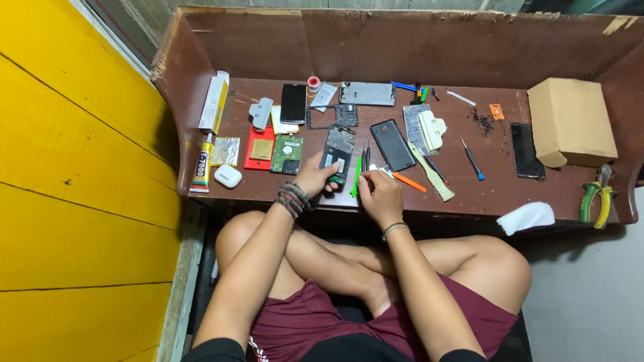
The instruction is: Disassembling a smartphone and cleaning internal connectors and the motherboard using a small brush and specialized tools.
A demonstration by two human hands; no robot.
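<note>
At the desk's near edge, the opened phone lies face down w/ its back off, insides up, lower end pinched in the left hand, prob. to keep it from sliding. Just right of that grip, the right hand rests on the desk, fingers curled by the tweezers and green pry tool; can't tell if it's actually holding either. Further right: black phone, orange pry tool, blue screwdriver, all fanned w/in reach. Left of the grip: green circuit board, red cover, white earbud case, glue tube. Far right, cardboard box sits closed, contents not visible. Pliers at the right edge, white cloth hanging over the front.
</note>
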